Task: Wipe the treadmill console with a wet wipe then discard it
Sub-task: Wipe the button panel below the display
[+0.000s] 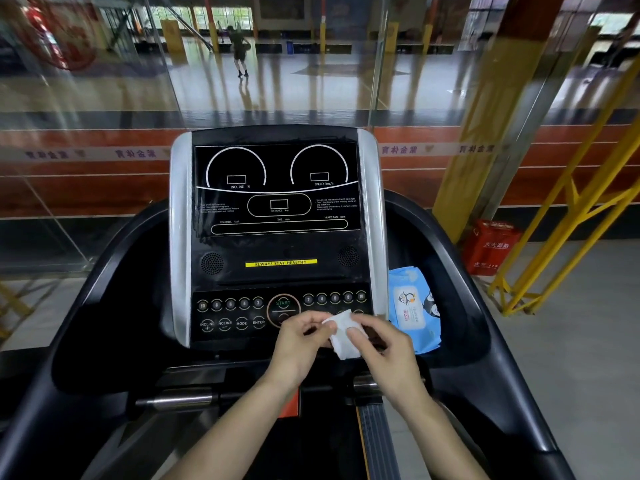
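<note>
- The wet wipe (344,336) is white and crumpled — it is held up in front of the bottom right part of the treadmill console (277,237), over the buttons there.
- The left hand (301,341) pinches the wipe's left edge with its thumb and fingers.
- The right hand (381,344) grips the wipe's right side, with the thumb pressed on top of it.
- The 2 hands are close together, with the wipe between them.
- The console is black with silver sides. It has 2 round dials at the top, a yellow strip (281,263) in the middle, and rows of round buttons at the bottom around a START button (283,308).
- A blue pack of wipes (412,310) with a penguin picture sits in the tray just to the right of the console.
- A red box (490,249) stands on the floor by a yellow frame (568,216) — well off to the right.
- Behind the glass, far away, a person (240,50) stands on a shiny court.
</note>
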The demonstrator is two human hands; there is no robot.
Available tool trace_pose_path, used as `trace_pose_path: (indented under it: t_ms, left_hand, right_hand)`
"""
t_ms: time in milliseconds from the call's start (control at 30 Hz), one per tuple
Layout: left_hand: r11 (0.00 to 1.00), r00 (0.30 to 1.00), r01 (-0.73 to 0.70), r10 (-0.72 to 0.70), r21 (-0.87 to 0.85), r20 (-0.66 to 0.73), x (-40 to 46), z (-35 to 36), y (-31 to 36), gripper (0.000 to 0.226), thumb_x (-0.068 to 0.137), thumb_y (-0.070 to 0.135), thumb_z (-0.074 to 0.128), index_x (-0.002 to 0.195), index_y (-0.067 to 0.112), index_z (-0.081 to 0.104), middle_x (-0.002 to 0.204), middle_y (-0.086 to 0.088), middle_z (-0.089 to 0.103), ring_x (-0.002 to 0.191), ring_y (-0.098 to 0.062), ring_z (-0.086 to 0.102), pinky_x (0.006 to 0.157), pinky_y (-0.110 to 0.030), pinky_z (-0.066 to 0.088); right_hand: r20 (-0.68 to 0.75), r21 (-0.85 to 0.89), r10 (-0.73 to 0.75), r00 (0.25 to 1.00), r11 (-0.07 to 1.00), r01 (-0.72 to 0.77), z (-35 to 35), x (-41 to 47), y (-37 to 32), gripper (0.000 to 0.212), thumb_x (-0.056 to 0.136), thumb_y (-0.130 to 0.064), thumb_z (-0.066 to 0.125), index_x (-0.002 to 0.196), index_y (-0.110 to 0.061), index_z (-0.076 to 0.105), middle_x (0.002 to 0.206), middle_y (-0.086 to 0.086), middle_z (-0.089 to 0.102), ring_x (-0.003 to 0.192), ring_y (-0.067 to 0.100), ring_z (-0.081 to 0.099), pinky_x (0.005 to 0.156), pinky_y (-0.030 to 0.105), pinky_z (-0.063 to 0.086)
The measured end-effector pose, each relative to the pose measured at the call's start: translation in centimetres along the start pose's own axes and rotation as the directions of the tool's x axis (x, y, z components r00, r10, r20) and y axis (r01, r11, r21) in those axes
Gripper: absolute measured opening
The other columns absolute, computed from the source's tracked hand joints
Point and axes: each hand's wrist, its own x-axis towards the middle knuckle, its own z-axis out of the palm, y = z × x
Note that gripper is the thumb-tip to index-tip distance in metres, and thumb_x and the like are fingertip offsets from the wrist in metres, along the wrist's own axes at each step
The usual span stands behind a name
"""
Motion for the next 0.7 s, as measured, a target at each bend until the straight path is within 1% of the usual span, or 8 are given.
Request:
trace_pose_path:
  t_ms: [100, 200, 267, 333, 400, 500, 600, 700]
  left_hand:
    - [1.0, 1.0, -0.004, 0.004, -0.008, 0.006, 0.4, 0.1, 0.0, 0.01, 0.094, 0.003, 0.072, 0.093, 0.01, 0.079, 0.084, -0.009, 0.076, 0.078, -0.016, 0.069, 0.075, -0.025, 0.058]
    - [1.0, 0.999, -0.016, 0.016, 0.003, 0.03, 0.6, 0.5, -0.3, 0.014, 0.093, 0.003, 0.073, 0.091, 0.016, 0.079, 0.083, -0.01, 0.076, 0.077, -0.016, 0.068, 0.078, -0.029, 0.058]
    - [0.999, 0.998, -0.034, 0.034, 0.018, 0.045, 0.8, 0.5, -0.6, 0.016, 0.093, 0.003, 0.074, 0.089, 0.017, 0.079, 0.082, -0.003, 0.076, 0.08, -0.013, 0.068, 0.081, -0.028, 0.057]
    - [0.997, 0.997, -0.059, 0.057, 0.04, 0.059, 1.0, 0.6, -0.8, 0.018, 0.091, 0.001, 0.074, 0.088, 0.018, 0.079, 0.084, 0.001, 0.077, 0.083, -0.008, 0.068, 0.083, -0.023, 0.055]
    - [0.993, 0.994, -0.09, 0.084, 0.079, 0.076, 1.2, 0.6, -0.9, 0.02, 0.091, 0.002, 0.074, 0.087, 0.022, 0.079, 0.087, 0.004, 0.078, 0.084, -0.005, 0.069, 0.084, -0.02, 0.052]
    - [0.954, 0.986, -0.162, 0.147, 0.251, 0.076, 1.7, 0.2, -1.1, 0.017, 0.096, 0.013, 0.071, 0.097, 0.028, 0.077, 0.096, 0.011, 0.077, 0.094, -0.002, 0.07, 0.091, -0.024, 0.053]
    - [0.765, 0.938, -0.311, 0.343, 0.563, 0.052, 2.0, -0.7, -1.2, 0.021, 0.101, 0.022, 0.065, 0.121, 0.024, 0.07, 0.123, 0.013, 0.066, 0.114, -0.005, 0.064, 0.103, -0.03, 0.05]
    - [0.502, 0.888, -0.384, 0.43, 0.775, 0.161, 2.6, -1.3, -1.0, 0.04, 0.104, 0.028, 0.057, 0.144, 0.024, 0.056, 0.158, 0.006, 0.045, 0.145, -0.015, 0.044, 0.117, -0.041, 0.035]
  right_hand:
    - [-0.051, 0.122, 0.06, 0.997, 0.991, -0.053, 0.0, 0.3, 0.0, 0.018, 0.1, -0.012, 0.07, 0.102, -0.027, 0.079, 0.101, -0.01, 0.079, 0.099, 0.008, 0.072, 0.082, 0.02, 0.055]
    - [-0.07, 0.184, 0.119, 0.99, 0.977, -0.105, 0.0, 0.9, 0.4, 0.025, 0.093, -0.005, 0.076, 0.112, -0.021, 0.071, 0.088, -0.003, 0.074, 0.096, 0.015, 0.072, 0.079, 0.022, 0.057]
    - [-0.015, 0.174, 0.165, 0.986, 0.972, -0.16, -0.2, 1.2, 0.7, 0.031, 0.093, -0.006, 0.077, 0.119, -0.023, 0.071, 0.083, -0.008, 0.071, 0.097, 0.015, 0.072, 0.083, 0.023, 0.058]
    - [0.072, 0.12, 0.209, 0.975, 0.969, -0.216, -0.4, 1.4, 0.9, 0.024, 0.096, -0.01, 0.075, 0.113, -0.026, 0.078, 0.093, -0.011, 0.078, 0.1, 0.016, 0.074, 0.091, 0.03, 0.059]
    - [0.107, 0.115, 0.234, 0.966, 0.962, -0.246, -0.5, 1.6, 1.1, 0.018, 0.097, -0.011, 0.073, 0.105, -0.024, 0.083, 0.1, -0.006, 0.081, 0.1, 0.017, 0.075, 0.093, 0.034, 0.059]
    - [0.014, 0.113, 0.237, 0.971, 0.965, -0.237, -0.8, 2.3, 1.2, 0.011, 0.097, -0.013, 0.074, 0.098, -0.02, 0.083, 0.097, -0.003, 0.082, 0.095, 0.013, 0.075, 0.087, 0.03, 0.056]
    - [-0.135, 0.04, 0.164, 0.977, 0.986, -0.16, -1.6, 3.6, 1.0, 0.012, 0.1, -0.015, 0.07, 0.096, -0.021, 0.08, 0.092, -0.008, 0.081, 0.092, 0.009, 0.075, 0.087, 0.033, 0.058]
    - [-0.287, -0.223, -0.057, 0.956, 0.975, -0.009, -1.9, 4.9, 0.7, 0.016, 0.102, -0.017, 0.067, 0.109, -0.025, 0.079, 0.093, -0.016, 0.079, 0.091, 0.004, 0.074, 0.088, 0.032, 0.06]
